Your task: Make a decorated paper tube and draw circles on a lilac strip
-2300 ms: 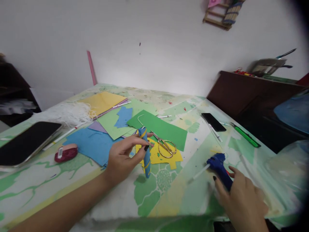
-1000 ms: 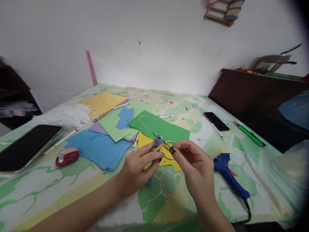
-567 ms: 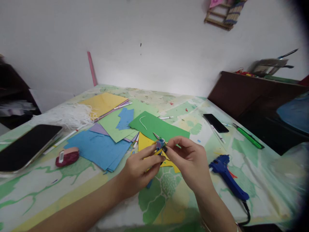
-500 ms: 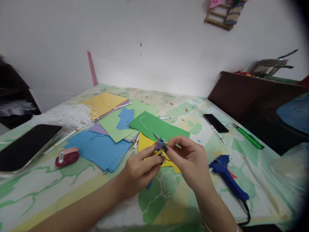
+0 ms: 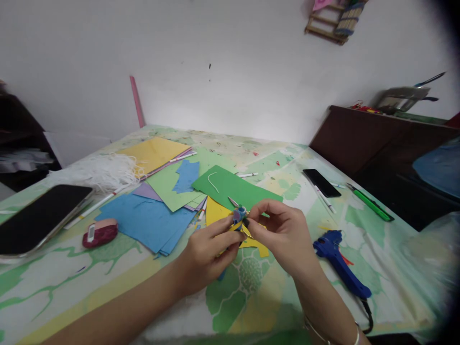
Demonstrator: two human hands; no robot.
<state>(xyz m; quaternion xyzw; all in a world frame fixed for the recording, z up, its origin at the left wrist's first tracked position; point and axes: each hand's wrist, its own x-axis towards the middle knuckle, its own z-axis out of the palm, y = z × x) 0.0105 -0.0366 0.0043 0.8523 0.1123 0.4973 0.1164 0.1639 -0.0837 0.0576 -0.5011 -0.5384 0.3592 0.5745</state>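
Fingers of my left hand (image 5: 212, 251) are closed round a small blue-and-yellow paper craft piece (image 5: 238, 215), its exact kind too small to make out. At its right side my right hand (image 5: 282, 235) is pinched, thumb and forefinger meeting at the piece's edge; whether a smaller bit sits between them is hidden. A pointed metal tip (image 5: 233, 201) shows just behind the piece, probably of scissors lying under the hands. Yellow paper (image 5: 215, 211) lies beneath, and a green sheet (image 5: 237, 187) with a white curved string is just beyond.
Blue sheets (image 5: 147, 223), a heap of white string (image 5: 100, 170), a maroon-and-pink gadget (image 5: 100, 233) and a large phone (image 5: 39, 220) lie left. On the right are a blue glue gun (image 5: 343, 270) with its cord, a dark phone (image 5: 321, 183) and a green cutter (image 5: 372, 204).
My right hand and wrist have shifted slightly, showing more of the bracelet. The left hand keeps its hold on the paper piece in nearly the same place.
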